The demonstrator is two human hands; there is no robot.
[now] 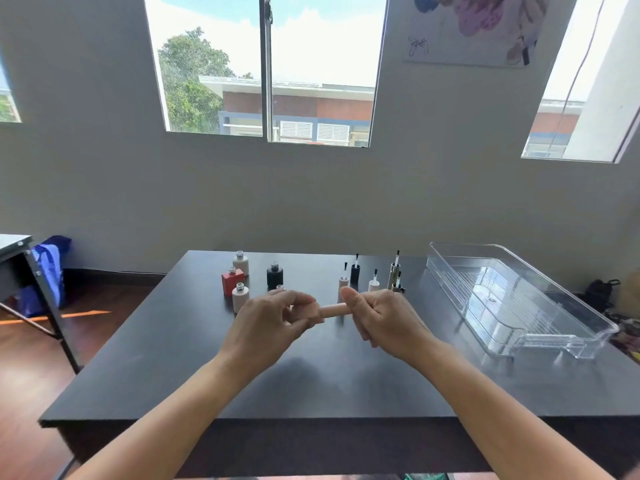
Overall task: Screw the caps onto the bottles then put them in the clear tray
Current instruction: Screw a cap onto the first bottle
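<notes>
My left hand (pixel 273 318) grips a small pink bottle (pixel 309 311) held sideways above the dark table (pixel 311 382). My right hand (pixel 377 318) pinches the long pink cap (pixel 333 310) that meets the bottle's neck. Behind the hands stand several open bottles: a white one (pixel 240 263), a red one (pixel 232 281), a black one (pixel 275 276) and a beige one (pixel 240 297). Several brush caps stand upside down at centre right, among them a black cap (pixel 355 273), a pink cap (pixel 343 284) and a gold cap (pixel 393 273). The clear tray (pixel 516 299) sits on the right with nothing in it.
A folding table (pixel 20 251) with a blue bag (pixel 52 268) stands on the left on the wooden floor. The grey wall with windows is just behind the dark table. A dark bag (pixel 601 291) lies on the floor past the tray.
</notes>
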